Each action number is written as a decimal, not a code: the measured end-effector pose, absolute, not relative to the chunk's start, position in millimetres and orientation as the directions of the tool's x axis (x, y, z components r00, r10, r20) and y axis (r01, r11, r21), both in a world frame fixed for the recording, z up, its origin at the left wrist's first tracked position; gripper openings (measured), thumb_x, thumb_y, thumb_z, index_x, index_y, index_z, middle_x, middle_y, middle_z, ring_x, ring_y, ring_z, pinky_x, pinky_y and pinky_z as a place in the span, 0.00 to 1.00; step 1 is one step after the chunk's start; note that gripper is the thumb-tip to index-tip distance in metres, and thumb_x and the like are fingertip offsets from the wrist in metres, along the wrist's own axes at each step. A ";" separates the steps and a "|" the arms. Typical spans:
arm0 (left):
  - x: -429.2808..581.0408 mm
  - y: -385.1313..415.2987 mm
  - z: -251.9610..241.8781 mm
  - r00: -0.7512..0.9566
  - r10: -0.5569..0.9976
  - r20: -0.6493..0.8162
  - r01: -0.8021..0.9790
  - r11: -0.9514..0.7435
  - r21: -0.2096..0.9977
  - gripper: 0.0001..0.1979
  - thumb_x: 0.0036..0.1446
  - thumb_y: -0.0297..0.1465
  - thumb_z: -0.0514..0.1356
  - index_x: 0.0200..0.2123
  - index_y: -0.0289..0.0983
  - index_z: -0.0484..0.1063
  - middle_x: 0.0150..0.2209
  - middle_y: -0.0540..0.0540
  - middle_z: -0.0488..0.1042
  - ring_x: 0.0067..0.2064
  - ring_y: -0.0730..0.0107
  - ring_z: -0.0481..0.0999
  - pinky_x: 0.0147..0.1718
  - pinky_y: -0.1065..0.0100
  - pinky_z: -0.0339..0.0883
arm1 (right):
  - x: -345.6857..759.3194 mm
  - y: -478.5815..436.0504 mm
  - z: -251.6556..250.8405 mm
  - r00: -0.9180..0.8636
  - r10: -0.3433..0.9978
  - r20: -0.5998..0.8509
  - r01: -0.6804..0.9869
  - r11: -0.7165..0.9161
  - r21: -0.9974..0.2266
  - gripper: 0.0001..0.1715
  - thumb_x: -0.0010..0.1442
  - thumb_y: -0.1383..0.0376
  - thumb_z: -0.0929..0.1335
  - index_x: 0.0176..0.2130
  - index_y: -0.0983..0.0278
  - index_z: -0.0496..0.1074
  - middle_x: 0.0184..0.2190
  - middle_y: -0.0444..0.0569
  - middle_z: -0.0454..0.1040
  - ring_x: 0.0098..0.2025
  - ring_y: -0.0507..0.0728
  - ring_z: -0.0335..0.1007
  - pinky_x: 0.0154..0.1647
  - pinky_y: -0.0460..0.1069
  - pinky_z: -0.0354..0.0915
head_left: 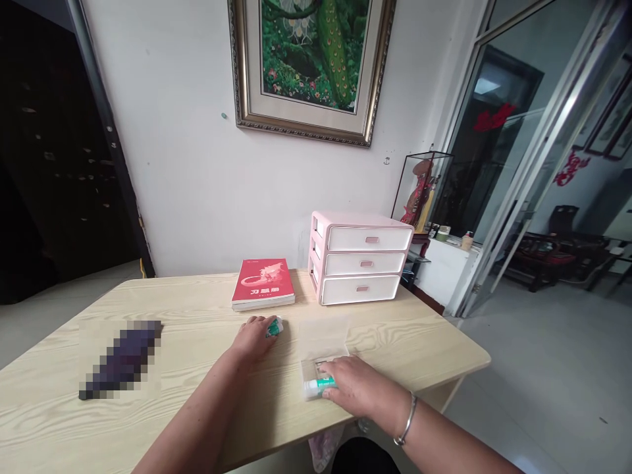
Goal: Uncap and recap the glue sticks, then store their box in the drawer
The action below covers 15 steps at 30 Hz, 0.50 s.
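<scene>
left hand (254,338): palm down on the table, fingers curled over a small green-white item (274,326); only its tip shows past the fingertips, what it is cannot be told
right hand (356,388): fingers closed around a green-white tube (317,386), white cap end pointing left; silver bangle (407,419) on the wrist
tube: lying low at the near edge of a clear plastic box (323,343), touching it; inside or on top unclear
clear box: flat on the wooden table (197,309), between both hands, nearer the right
red book (263,284): closed, lying flat just beyond left hand
pink drawer unit (359,257): 3 drawers, all shut, right of book, at back edge
dark object (123,359): blurred out, far left on table, well apart from hands
framed peacock picture (312,62): on wall above
</scene>
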<state>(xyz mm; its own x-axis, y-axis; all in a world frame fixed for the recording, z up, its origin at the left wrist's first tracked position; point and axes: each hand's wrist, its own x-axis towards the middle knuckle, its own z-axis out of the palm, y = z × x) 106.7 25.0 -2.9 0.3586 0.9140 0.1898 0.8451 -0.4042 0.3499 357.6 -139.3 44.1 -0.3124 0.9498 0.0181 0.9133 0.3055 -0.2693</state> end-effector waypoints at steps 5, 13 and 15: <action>101.5 20.9 -13.7 0.349 0.912 0.214 0.822 -0.408 0.398 0.29 0.54 0.36 0.60 0.60 0.46 0.65 0.60 0.43 0.69 0.62 0.53 0.64 0.59 0.57 0.56 | 358.1 -133.6 41.7 -0.377 0.926 -0.009 0.901 0.365 -0.234 0.16 0.54 0.61 0.71 0.44 0.60 0.76 0.42 0.53 0.77 0.46 0.63 0.71 0.48 0.52 0.61; 91.0 5.8 -21.5 0.270 0.922 0.276 0.754 -0.381 0.535 0.36 0.51 0.39 0.64 0.63 0.42 0.61 0.65 0.39 0.61 0.66 0.51 0.59 0.61 0.55 0.54 | 357.5 -122.2 31.0 -0.322 0.947 0.016 0.912 0.315 -0.263 0.19 0.48 0.61 0.74 0.41 0.61 0.74 0.41 0.51 0.75 0.45 0.61 0.70 0.45 0.50 0.61; 88.4 2.5 -23.0 0.254 0.916 0.310 0.696 -0.395 0.600 0.35 0.49 0.40 0.64 0.61 0.41 0.63 0.64 0.38 0.63 0.66 0.49 0.60 0.61 0.53 0.55 | 359.3 -121.2 29.8 -0.306 0.952 0.010 0.910 0.296 -0.290 0.20 0.46 0.60 0.74 0.41 0.61 0.73 0.40 0.50 0.75 0.44 0.61 0.70 0.42 0.49 0.61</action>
